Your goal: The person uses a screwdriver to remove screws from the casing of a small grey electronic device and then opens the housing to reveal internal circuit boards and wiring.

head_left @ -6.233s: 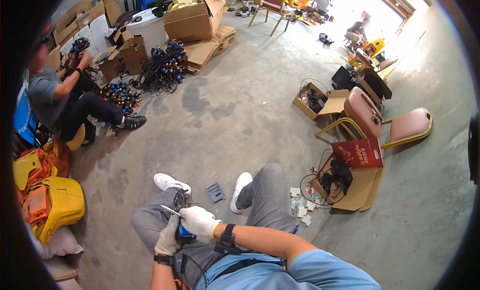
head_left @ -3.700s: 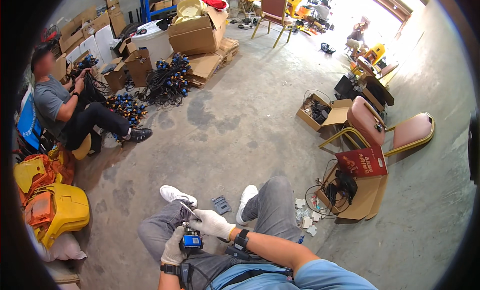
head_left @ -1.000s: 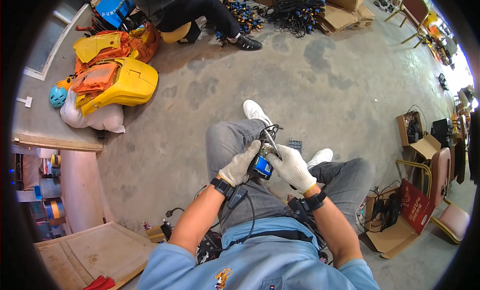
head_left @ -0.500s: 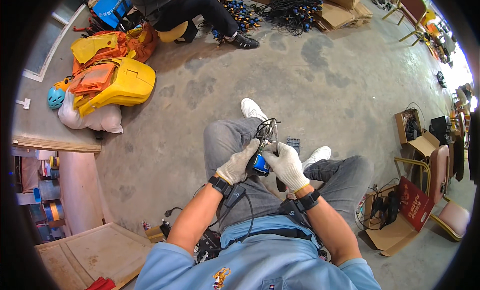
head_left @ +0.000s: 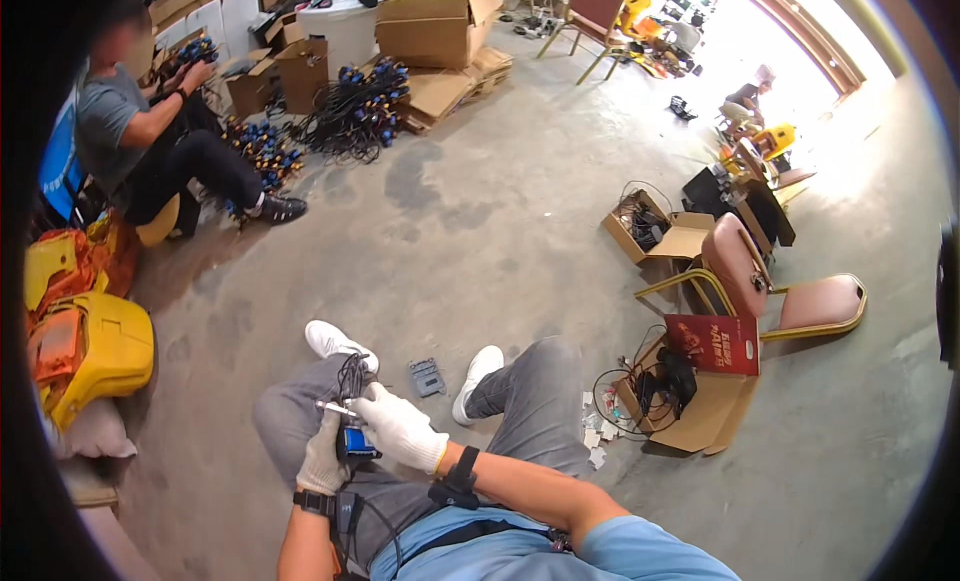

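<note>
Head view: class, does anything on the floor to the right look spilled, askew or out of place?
Yes. Pale scraps lie strewn on the floor beside an open cardboard box, and black cables loop out over its edge. It looks untidy because neither sits neatly inside.
</note>
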The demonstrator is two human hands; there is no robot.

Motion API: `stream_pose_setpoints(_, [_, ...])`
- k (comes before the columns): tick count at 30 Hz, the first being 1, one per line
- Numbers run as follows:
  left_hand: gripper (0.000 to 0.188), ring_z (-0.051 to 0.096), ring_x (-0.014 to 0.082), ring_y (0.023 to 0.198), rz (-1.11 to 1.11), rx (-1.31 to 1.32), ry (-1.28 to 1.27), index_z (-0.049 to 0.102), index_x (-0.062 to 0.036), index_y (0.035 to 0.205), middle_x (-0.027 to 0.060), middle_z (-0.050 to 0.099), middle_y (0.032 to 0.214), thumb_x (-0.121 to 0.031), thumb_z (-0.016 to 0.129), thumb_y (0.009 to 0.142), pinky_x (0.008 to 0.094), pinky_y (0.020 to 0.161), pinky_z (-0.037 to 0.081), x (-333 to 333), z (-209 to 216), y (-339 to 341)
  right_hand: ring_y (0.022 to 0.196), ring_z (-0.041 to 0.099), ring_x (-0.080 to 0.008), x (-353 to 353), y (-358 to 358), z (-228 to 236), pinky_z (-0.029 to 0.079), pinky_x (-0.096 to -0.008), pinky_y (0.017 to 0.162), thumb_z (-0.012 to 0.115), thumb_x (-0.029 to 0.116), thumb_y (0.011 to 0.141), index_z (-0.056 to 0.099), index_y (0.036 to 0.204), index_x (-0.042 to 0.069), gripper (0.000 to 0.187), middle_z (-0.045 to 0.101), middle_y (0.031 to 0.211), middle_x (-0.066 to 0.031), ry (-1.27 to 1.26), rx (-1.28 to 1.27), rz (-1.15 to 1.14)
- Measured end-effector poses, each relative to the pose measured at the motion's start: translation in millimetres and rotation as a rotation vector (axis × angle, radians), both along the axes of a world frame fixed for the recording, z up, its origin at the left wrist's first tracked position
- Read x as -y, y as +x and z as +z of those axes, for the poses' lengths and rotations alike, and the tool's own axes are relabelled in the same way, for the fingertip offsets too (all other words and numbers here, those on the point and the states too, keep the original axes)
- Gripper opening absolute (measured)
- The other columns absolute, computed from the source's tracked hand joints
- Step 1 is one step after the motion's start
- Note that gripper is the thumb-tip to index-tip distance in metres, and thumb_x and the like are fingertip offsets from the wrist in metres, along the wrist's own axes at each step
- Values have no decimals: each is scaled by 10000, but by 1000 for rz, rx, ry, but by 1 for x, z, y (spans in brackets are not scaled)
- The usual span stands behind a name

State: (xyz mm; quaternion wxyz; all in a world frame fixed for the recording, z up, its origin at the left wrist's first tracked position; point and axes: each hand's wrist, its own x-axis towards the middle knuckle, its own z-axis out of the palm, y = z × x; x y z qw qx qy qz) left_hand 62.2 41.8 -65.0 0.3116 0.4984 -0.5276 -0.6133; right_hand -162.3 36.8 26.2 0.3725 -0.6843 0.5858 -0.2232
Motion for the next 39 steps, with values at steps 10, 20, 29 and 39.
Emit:
stream_pose_setpoints(10, [525,762,212,943,95,-353,451,501,-109,1513,88,759,1129,-257,727,1063,371,838,653,18,-44,-5,1002,681,-437,7,-13,-20,564,-536,823,670,83,927,592,1204,31,293,594,1122,-208,-202,31,182])
stream_pose_setpoints(20, [610,763,302,1096,196,-489,674,623,-99,1403,134,727,1263,-612,576,1078,526,838,691,19,10,-21,974,692,-423,6,-17,-17,561,-535,824,646,87,948,624,1264,72,317,601,1077,-205,-116,-100,194])
stream_pose_setpoints(29, [599,770,290,986,176,-530,649,639,-72,1375,122,746,1158,-589,611,1073,491,828,674,21,48,-42,1007,712,-420,3,-23,-47,574,-515,850,691,180,977,684,1271,79,311,670,1104,-200,-97,106,-13])
stream_pose_setpoints(39, [621,763,289,1036,115,-524,644,637,-89,1398,120,741,1211,-619,552,1087,519,849,667,20,42,-40,999,712,-438,10,-29,-28,561,-499,867,717,227,977,707,1120,1,268,718,1026,-239,23,228,29])
